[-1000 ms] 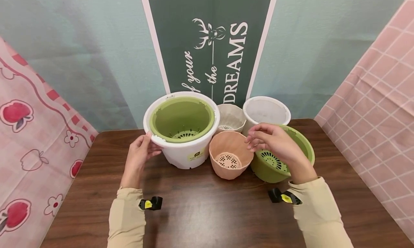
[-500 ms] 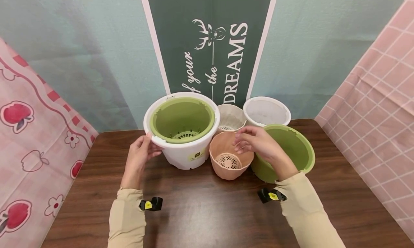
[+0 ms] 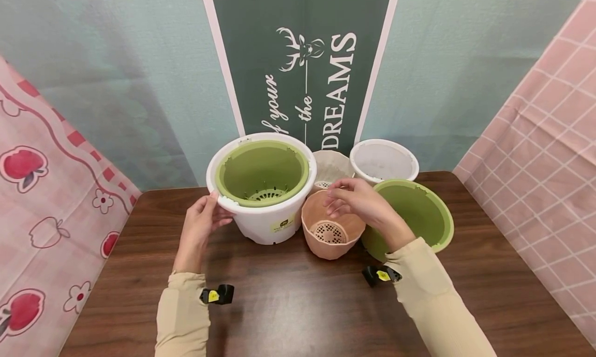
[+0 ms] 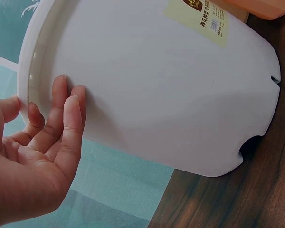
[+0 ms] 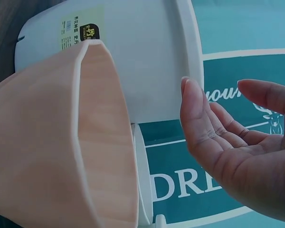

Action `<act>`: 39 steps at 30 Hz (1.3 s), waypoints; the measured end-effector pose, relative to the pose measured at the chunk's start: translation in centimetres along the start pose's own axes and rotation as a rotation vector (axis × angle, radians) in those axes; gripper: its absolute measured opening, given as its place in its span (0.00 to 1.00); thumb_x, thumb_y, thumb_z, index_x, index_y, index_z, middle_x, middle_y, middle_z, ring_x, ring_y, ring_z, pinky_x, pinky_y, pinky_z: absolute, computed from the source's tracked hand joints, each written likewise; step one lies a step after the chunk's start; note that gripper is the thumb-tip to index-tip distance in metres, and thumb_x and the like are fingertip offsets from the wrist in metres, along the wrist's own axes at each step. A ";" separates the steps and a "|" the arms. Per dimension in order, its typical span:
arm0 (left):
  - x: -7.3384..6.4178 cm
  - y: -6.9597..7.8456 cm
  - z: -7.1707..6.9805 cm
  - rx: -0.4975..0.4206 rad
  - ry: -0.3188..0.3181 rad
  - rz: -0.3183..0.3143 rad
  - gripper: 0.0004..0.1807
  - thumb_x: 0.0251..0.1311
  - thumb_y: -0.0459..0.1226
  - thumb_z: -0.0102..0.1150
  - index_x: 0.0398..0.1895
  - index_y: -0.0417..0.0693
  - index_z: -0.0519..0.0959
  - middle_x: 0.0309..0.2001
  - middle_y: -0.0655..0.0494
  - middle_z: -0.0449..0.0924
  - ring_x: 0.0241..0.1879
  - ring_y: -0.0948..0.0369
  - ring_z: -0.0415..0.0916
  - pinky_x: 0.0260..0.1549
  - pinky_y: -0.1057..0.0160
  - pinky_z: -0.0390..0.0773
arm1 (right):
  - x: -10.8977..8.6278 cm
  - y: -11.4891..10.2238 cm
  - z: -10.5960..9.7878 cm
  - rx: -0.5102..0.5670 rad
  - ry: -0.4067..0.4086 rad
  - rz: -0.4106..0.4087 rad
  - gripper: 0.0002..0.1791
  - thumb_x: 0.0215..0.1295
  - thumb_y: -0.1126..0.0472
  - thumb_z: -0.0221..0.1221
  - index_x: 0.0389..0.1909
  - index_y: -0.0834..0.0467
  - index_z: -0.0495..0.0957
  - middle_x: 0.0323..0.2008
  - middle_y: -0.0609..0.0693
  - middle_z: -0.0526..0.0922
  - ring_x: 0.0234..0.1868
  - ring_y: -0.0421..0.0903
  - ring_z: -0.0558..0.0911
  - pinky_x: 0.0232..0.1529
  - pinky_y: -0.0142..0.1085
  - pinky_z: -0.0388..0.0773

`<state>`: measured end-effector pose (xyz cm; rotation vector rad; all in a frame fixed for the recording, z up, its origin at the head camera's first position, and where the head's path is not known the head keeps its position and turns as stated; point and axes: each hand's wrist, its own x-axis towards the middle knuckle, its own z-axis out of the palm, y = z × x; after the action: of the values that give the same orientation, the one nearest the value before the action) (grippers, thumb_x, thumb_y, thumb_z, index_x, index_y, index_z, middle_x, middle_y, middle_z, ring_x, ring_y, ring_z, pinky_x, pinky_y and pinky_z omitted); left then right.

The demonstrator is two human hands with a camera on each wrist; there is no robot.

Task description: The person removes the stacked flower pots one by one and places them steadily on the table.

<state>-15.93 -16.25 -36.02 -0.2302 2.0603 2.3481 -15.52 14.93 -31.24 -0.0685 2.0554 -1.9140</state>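
A large white flowerpot (image 3: 267, 225) stands at the back left, and a green flowerpot (image 3: 263, 168) sits nested inside it. My left hand (image 3: 197, 225) holds the white pot's left rim; the left wrist view shows the thumb on the lip and the index finger curled under it, the other fingers against the wall. Over the peach flowerpot (image 3: 321, 248) hovers my right hand (image 3: 360, 202), its fingers loosely bent and holding nothing. In the right wrist view, a gap shows between its thumb and fingers, close to the white pot's rim.
Behind the peach pot is a cream flowerpot (image 3: 332, 163), partly hidden by the right hand. A smaller white flowerpot (image 3: 384, 160) and another green flowerpot (image 3: 419, 212) stand to the right. All rest on a brown wooden table (image 3: 298, 305) against a fabric backdrop (image 3: 153, 88).
My right hand has moved left, from over the right-hand green flowerpot to over the peach flowerpot. The left hand and all the pots have stayed in place.
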 end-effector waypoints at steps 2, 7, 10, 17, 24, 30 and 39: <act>0.0 0.0 0.0 0.000 -0.001 0.003 0.14 0.67 0.45 0.45 0.32 0.42 0.68 0.20 0.61 0.79 0.25 0.65 0.79 0.29 0.67 0.80 | 0.1 -0.1 0.1 -0.002 -0.005 0.003 0.11 0.66 0.69 0.47 0.43 0.75 0.63 0.33 0.65 0.78 0.26 0.46 0.80 0.33 0.39 0.81; 0.1 -0.1 0.0 -0.003 -0.004 0.007 0.14 0.67 0.44 0.45 0.31 0.42 0.69 0.20 0.60 0.79 0.25 0.65 0.79 0.29 0.67 0.80 | 0.5 -0.4 0.3 -0.010 -0.007 0.009 0.11 0.66 0.69 0.47 0.43 0.75 0.64 0.33 0.64 0.78 0.27 0.47 0.80 0.32 0.37 0.81; 0.0 0.0 0.0 -0.008 -0.004 0.002 0.14 0.67 0.44 0.44 0.31 0.42 0.69 0.20 0.60 0.79 0.25 0.65 0.79 0.29 0.67 0.80 | 0.7 -0.5 0.5 -0.017 -0.006 0.011 0.11 0.67 0.69 0.46 0.43 0.74 0.65 0.33 0.65 0.77 0.28 0.48 0.80 0.33 0.38 0.81; 0.1 0.0 -0.1 -0.014 -0.010 0.008 0.14 0.67 0.44 0.45 0.31 0.43 0.70 0.21 0.59 0.79 0.26 0.64 0.79 0.30 0.66 0.80 | 1.2 -0.9 0.9 -0.034 -0.016 0.001 0.12 0.66 0.68 0.48 0.44 0.74 0.64 0.29 0.57 0.79 0.27 0.47 0.80 0.33 0.39 0.81; 6.9 -8.5 -4.3 -0.116 -0.092 0.112 0.20 0.63 0.49 0.51 0.37 0.39 0.74 0.30 0.41 0.81 0.32 0.50 0.81 0.29 0.56 0.81 | 1.4 -1.4 1.1 -0.047 -0.024 0.001 0.13 0.66 0.67 0.49 0.43 0.75 0.66 0.29 0.57 0.79 0.29 0.49 0.81 0.34 0.41 0.81; 11.1 -13.3 -6.2 -0.113 -0.031 0.111 0.25 0.59 0.52 0.55 0.42 0.36 0.73 0.34 0.34 0.79 0.36 0.42 0.79 0.30 0.49 0.80 | 1.6 -1.6 1.3 -0.068 -0.036 -0.005 0.15 0.67 0.69 0.47 0.46 0.78 0.65 0.29 0.56 0.79 0.28 0.48 0.81 0.35 0.41 0.81; 1.9 -2.2 -1.2 -0.022 -0.031 0.051 0.16 0.66 0.47 0.47 0.33 0.41 0.71 0.24 0.53 0.80 0.29 0.59 0.80 0.31 0.62 0.81 | 2.5 -2.0 1.5 -0.103 -0.004 -0.013 0.11 0.65 0.68 0.50 0.41 0.74 0.68 0.30 0.60 0.79 0.26 0.45 0.81 0.35 0.43 0.81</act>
<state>-17.43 -17.28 -38.58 -0.1424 2.0521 2.3877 -17.82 12.63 -29.82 -0.1103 2.1555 -1.8131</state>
